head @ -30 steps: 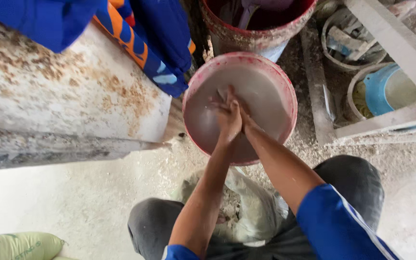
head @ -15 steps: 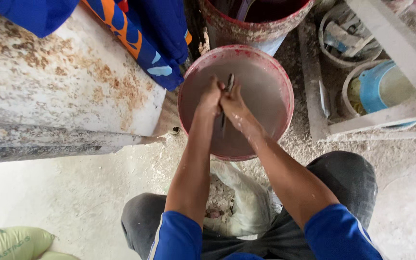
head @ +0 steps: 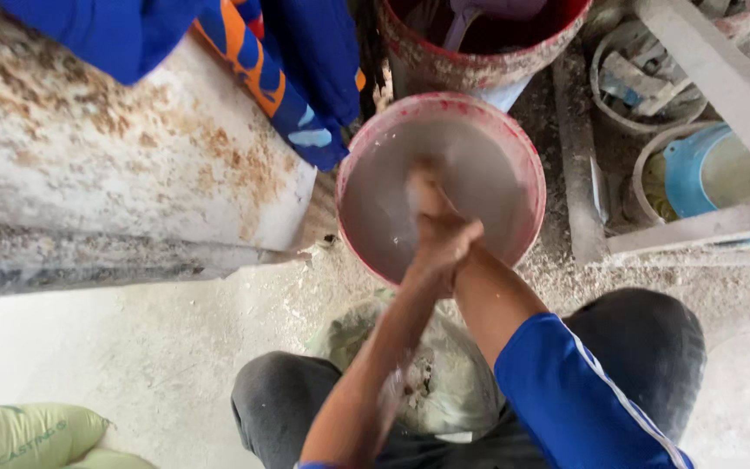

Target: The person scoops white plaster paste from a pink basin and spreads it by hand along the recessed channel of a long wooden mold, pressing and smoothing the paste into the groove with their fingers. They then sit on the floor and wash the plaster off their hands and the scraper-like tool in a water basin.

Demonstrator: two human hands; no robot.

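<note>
- Red-rimmed bucket (head: 514, 148) of pale grey slurry stood on the dusty floor (head: 115, 365) between the knees, just in front of a second, darker bucket (head: 479, 43).
- Left hand (head: 423, 195) and right hand (head: 444, 243) pressed together over the slurry, motion-blurred; clenched or loose, cannot tell, and whether anything lay between the palms was not visible.
- Half a second earlier, spread side by side with a thin dark stick between them near the bucket's middle; now stacked, one ahead of the other, stick lost in the blur.
- A second earlier, joined lower, toward the near rim.
- Plastic sack (head: 453, 382) of white powder rested under the forearms, as before.
- Blue-and-orange cloth (head: 297, 78) hung over the stained tabletop (head: 88, 156) at left, unchanged.
</note>
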